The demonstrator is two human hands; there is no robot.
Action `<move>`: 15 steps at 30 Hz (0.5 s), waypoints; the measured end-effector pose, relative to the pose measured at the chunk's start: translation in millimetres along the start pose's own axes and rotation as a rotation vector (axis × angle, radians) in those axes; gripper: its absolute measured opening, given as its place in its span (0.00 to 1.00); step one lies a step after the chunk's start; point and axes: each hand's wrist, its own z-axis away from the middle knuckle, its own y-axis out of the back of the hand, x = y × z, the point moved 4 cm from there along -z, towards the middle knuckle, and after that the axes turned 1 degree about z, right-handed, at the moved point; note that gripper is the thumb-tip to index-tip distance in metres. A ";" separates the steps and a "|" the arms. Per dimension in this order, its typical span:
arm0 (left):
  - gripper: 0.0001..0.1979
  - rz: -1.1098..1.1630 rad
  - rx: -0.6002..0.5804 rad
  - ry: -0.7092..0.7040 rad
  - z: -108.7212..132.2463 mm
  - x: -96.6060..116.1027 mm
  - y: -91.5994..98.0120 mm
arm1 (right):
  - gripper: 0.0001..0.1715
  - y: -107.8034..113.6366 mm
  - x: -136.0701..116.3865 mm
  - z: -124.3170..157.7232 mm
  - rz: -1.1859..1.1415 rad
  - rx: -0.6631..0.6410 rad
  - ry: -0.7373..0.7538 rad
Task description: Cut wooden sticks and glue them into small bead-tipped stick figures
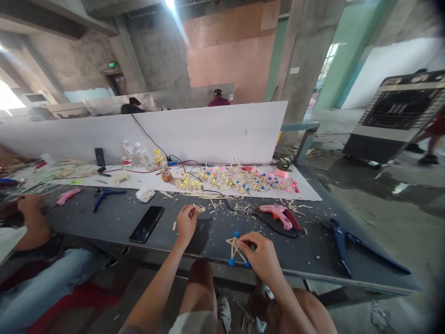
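My right hand [260,255] is closed on a small frame of wooden sticks with blue balls [235,250] at its corners, held just above the near edge of the dark table [222,232]. My left hand [187,221] is closed in a pinch on a short wooden stick piece [200,210], over the table a little farther in. Loose stick bits lie scattered around both hands.
A black phone [147,223] lies left of my left hand. A pink glue gun [278,214] and blue cutters [342,246] lie to the right. Several finished stick-and-ball models [236,180] sit on a white sheet before a white partition. Another person's hand [31,206] rests at far left.
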 end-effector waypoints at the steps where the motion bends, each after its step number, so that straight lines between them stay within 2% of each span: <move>1: 0.14 -0.021 0.018 0.005 -9.3 -6.7 4.9 | 0.09 -5.2 -1.5 -1.3 0.004 -0.017 -0.001; 9: 0.09 -0.181 0.014 0.014 -100.6 -52.6 30.5 | 0.09 -47.4 -17.2 -13.7 -0.031 -0.114 -0.026; 15: 0.10 -0.296 -0.077 -0.030 -181.1 -68.0 26.7 | 0.09 -78.1 -29.6 -28.6 -0.045 -0.190 -0.045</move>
